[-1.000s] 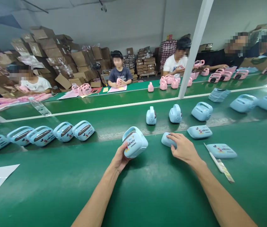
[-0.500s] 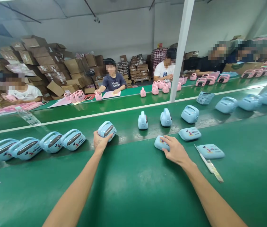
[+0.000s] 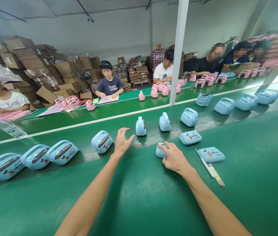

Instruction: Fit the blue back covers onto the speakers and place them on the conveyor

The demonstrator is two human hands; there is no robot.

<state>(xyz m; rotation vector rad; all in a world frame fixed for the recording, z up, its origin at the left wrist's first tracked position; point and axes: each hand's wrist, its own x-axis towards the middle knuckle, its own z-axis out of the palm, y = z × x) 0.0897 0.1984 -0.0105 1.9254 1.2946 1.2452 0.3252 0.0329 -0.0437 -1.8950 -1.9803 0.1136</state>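
My left hand [image 3: 123,142] is open and holds nothing, its fingers spread. It hovers between a printed blue handled case [image 3: 102,142] on its left and an upright blue case [image 3: 141,126] on its right. My right hand [image 3: 174,156] is closed on a blue panel [image 3: 160,150] lying on the green table [image 3: 139,203]; the hand partly covers it. Two more blue panels with a cartoon mouse print lie to the right, one farther back [image 3: 190,137] and one nearer [image 3: 212,154]. A thin white tool [image 3: 208,166] lies beside the nearer panel.
Several printed blue cases [image 3: 63,152] line the left. Blue cases without visible print [image 3: 224,106] and a stack of light blue pieces [image 3: 203,99] stand at right. A white post [image 3: 179,52] rises beyond. Across the belt, people sit among pink cases [image 3: 72,102].
My left hand has let go of the printed blue case and moved right, its fingers now apart. My right hand stays on the blue panel. The view has shifted slightly.
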